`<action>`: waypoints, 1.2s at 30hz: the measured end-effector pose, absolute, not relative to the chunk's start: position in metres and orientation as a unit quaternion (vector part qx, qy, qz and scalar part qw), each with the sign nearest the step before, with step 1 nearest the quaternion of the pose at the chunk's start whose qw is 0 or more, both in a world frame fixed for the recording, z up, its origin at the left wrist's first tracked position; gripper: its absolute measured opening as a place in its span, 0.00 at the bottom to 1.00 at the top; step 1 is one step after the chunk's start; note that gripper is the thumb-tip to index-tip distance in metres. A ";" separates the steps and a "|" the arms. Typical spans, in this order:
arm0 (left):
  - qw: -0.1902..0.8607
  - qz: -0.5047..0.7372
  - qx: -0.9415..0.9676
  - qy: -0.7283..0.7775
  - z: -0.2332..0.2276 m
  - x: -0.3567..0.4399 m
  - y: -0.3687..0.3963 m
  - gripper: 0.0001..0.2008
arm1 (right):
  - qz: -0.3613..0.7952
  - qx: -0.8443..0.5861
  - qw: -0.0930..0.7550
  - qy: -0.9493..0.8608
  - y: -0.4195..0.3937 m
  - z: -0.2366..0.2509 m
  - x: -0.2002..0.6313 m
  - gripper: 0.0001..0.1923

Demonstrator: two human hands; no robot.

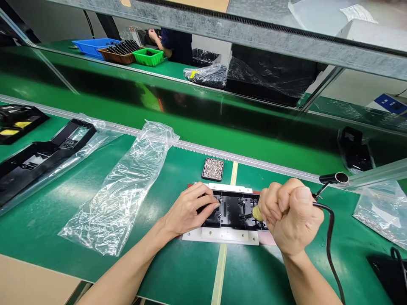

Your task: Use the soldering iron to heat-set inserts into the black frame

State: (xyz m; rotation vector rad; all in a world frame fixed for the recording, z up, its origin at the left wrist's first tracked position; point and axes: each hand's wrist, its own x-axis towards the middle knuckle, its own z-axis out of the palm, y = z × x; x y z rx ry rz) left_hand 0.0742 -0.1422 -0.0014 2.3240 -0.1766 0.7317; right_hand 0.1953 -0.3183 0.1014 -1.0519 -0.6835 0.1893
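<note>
Gripping a yellow-nosed handheld tool [257, 214], the right hand [292, 216] points it into the black rectangular plastic housing [233, 207] between white fixture blocks [222, 234]. Left hand [192, 205] lies over housing, grip indeterminable. Work appears under way; remainder not shown.

Single view, worn on the head. The camera is looking forward and down from the near side of the worktop [178, 271], both forearms [135, 262] entering at the bottom edge. It is sitting close over the left grip [193, 205], right grip [291, 216] and black part [231, 210]. Farther off, it is taking in a green strip [222, 131], bins [151, 59] and an overhead shelf [206, 26]. Long edges are sloping down rightward.
</note>
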 end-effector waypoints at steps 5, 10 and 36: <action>0.344 0.278 0.895 -0.065 -0.003 0.074 -0.142 0.06 | 0.085 -0.495 0.804 -0.319 -0.318 0.102 0.195 0.25; 0.347 0.278 0.894 -0.067 -0.003 0.074 -0.142 0.05 | 0.085 -0.496 0.804 -0.317 -0.319 0.101 0.195 0.25; 0.348 0.283 0.891 -0.076 -0.004 0.075 -0.141 0.05 | 0.088 -0.487 0.803 -0.332 -0.320 0.097 0.197 0.24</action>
